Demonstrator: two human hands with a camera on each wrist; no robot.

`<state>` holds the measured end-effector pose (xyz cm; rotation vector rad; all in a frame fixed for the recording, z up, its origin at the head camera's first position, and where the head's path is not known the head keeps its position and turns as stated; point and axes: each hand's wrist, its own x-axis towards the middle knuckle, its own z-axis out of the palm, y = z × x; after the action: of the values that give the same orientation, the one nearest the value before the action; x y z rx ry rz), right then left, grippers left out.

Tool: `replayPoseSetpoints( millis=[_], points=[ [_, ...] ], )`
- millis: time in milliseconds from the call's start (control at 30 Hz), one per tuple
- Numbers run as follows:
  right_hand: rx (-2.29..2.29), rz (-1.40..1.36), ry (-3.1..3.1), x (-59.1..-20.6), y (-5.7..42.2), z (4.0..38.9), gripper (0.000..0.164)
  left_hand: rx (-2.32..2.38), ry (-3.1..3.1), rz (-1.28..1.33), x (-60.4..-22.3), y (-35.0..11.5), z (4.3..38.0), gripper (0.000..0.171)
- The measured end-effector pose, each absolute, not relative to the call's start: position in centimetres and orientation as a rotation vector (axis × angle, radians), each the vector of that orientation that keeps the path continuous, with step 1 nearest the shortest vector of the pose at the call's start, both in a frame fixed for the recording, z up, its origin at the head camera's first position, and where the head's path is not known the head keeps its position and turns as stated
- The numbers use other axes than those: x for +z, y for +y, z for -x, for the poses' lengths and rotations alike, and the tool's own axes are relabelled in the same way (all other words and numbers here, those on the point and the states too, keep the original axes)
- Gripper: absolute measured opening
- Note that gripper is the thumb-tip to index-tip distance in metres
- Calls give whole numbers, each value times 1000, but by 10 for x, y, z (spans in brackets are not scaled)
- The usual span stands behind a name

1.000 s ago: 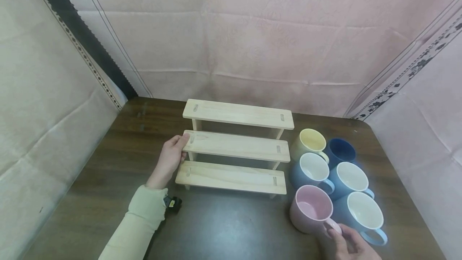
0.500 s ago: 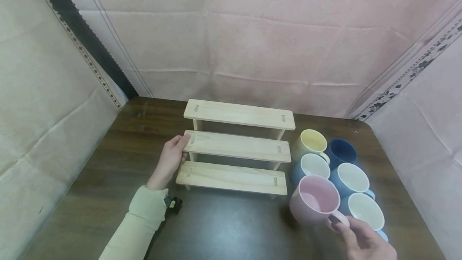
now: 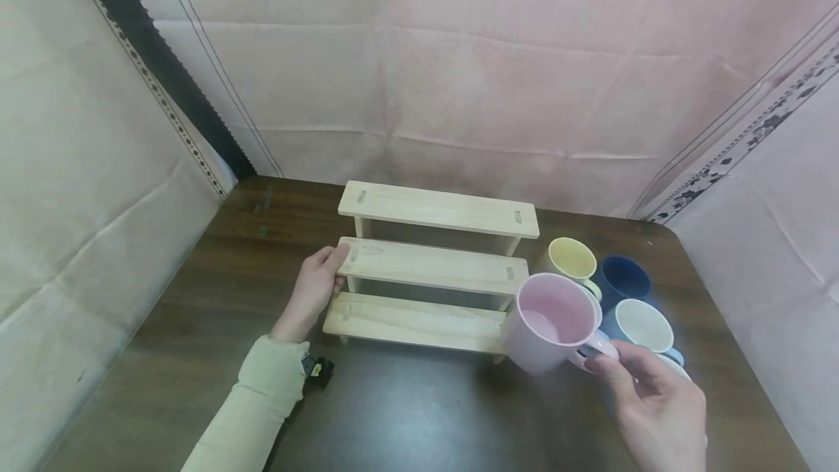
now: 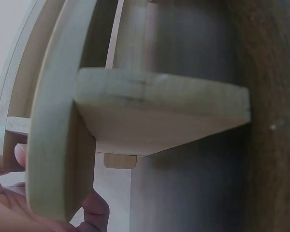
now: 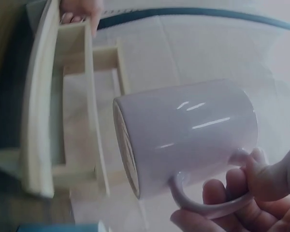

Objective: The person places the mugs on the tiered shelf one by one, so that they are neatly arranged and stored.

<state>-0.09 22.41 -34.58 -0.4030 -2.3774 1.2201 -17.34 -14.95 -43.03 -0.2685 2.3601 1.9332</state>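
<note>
My right hand [image 3: 655, 399] grips a pink mug [image 3: 552, 319] by its handle, holding it raised off the table. In the head view the mug overlaps the right end of the lowest step of a three-step wooden shelf [image 3: 426, 268]. The right wrist view shows the mug [image 5: 188, 135] from the side, with my fingers curled through its handle [image 5: 208, 208]. My left hand [image 3: 313, 286] pinches the left end of the middle step, thumb on top. From the left wrist view, fingers [image 4: 94, 210] show under that board's end [image 4: 53, 179].
Right of the shelf stand a yellow mug [image 3: 572, 257], a dark blue mug [image 3: 623, 279] and a light blue mug [image 3: 644, 325]. Other light blue mugs are partly hidden behind my right hand and the pink mug. Cloth walls [image 3: 459, 93] surround the dark wooden table [image 3: 393, 414].
My right hand has lifted the pink mug off the table and moved it up and forward, toward the shelf's right end. The left hand keeps its hold on the middle step.
</note>
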Motion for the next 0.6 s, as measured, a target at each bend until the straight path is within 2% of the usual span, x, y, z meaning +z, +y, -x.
replayPoseSetpoints(
  millis=[233,600],
  points=[
    [1299,208,-2327,-339,203,24,15,1943,2365,271,-431,-150,171,46],
    [1405,105,-2240,-327,181,55,11,1967,2330,284,-429,-149,172,45]
  ],
)
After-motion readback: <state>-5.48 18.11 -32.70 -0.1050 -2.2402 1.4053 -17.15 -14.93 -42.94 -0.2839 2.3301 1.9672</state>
